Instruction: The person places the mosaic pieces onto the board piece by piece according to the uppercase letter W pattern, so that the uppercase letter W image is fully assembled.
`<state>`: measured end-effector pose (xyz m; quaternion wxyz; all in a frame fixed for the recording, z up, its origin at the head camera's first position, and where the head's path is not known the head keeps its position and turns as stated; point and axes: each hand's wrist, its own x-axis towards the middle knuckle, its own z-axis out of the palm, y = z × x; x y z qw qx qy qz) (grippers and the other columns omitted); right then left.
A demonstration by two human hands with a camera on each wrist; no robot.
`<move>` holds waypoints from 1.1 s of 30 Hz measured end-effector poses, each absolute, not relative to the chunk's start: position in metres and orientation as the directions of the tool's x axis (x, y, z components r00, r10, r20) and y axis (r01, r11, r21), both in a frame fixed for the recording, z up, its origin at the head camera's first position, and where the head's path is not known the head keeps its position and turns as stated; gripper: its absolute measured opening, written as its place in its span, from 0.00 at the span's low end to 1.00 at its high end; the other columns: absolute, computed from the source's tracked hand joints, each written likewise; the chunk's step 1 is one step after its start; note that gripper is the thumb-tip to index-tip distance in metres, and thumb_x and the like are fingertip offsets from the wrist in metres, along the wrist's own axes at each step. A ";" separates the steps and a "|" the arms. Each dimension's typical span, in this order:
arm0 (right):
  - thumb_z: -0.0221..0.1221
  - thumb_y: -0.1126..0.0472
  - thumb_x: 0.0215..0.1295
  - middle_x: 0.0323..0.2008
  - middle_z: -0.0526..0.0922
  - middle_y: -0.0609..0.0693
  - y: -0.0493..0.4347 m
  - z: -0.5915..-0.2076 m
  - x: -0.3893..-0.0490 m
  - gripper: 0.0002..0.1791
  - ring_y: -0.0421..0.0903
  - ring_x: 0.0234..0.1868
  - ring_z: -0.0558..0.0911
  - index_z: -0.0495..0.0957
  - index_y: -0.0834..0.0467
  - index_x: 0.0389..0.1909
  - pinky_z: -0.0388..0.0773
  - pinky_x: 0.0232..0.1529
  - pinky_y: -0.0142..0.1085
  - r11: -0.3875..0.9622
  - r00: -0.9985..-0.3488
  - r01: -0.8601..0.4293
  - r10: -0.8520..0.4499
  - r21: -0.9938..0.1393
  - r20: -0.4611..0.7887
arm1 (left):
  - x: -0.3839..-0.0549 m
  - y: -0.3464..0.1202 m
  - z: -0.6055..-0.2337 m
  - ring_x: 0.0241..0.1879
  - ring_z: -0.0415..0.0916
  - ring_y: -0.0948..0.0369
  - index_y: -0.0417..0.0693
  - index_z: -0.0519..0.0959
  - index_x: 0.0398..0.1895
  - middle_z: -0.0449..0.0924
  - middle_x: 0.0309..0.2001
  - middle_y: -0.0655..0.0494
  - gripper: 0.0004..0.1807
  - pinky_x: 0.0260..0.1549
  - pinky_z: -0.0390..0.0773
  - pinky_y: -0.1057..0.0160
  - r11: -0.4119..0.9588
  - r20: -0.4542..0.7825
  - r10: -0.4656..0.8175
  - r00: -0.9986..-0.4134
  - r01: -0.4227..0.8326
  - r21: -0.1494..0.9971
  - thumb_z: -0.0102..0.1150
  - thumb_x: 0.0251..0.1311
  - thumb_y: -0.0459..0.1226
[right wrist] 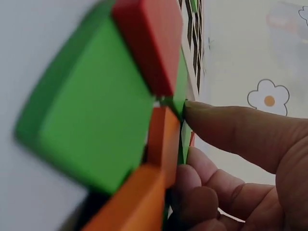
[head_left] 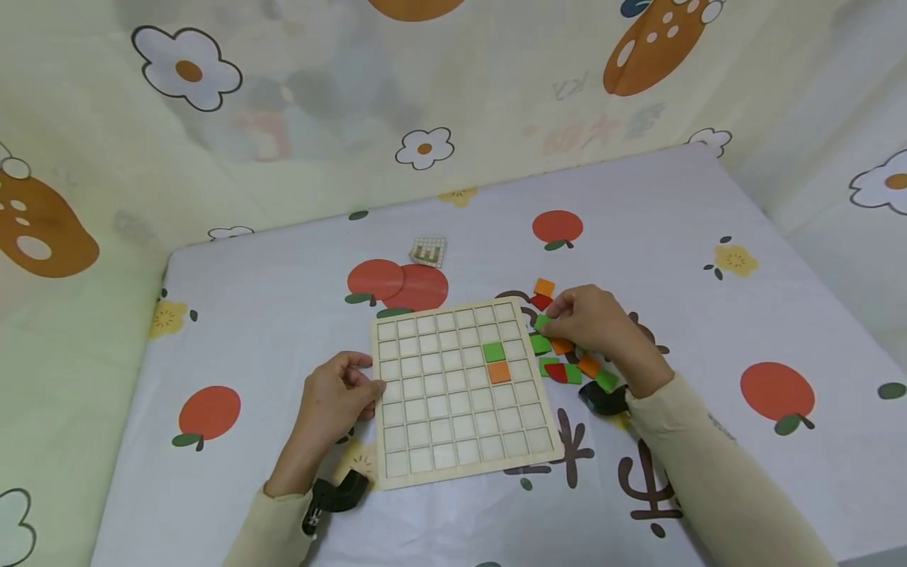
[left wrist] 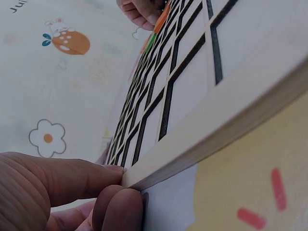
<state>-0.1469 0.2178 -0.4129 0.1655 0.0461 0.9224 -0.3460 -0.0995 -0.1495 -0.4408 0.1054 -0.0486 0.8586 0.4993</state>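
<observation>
A pale wooden grid board [head_left: 468,469] lies on the table, with one green tile [head_left: 494,352] and one orange tile [head_left: 499,372] in neighbouring cells of one column. My left hand [head_left: 338,398] pinches the board's left edge; its thumb [left wrist: 86,179] touches the rim in the left wrist view. Beyond the board's right side, my right hand [head_left: 594,321] pinches a green tile [head_left: 542,322] between thumb and fingers. Loose green, orange and red pieces lie around that hand, such as a large green tile [right wrist: 96,110] and a red piece [right wrist: 150,43] in the right wrist view.
A small card with a printed grid [head_left: 428,251] lies behind the board. Black wrist-worn devices [head_left: 342,493] sit at both sleeves. The tablecloth [head_left: 283,291] has printed fruit and flowers, and a patterned curtain [head_left: 319,102] hangs along the back.
</observation>
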 end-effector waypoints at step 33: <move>0.67 0.62 0.69 0.32 0.85 0.56 0.212 -0.408 -0.121 0.09 0.50 0.28 0.81 0.83 0.64 0.44 0.80 0.28 0.36 0.496 -0.940 0.183 -0.164 -0.849 -0.298 | -0.099 -0.150 -0.437 0.19 0.79 0.60 0.37 0.80 0.55 0.79 0.28 0.49 0.18 0.21 0.80 0.66 0.495 -0.224 0.041 -0.974 -0.175 0.851 0.70 0.62 0.29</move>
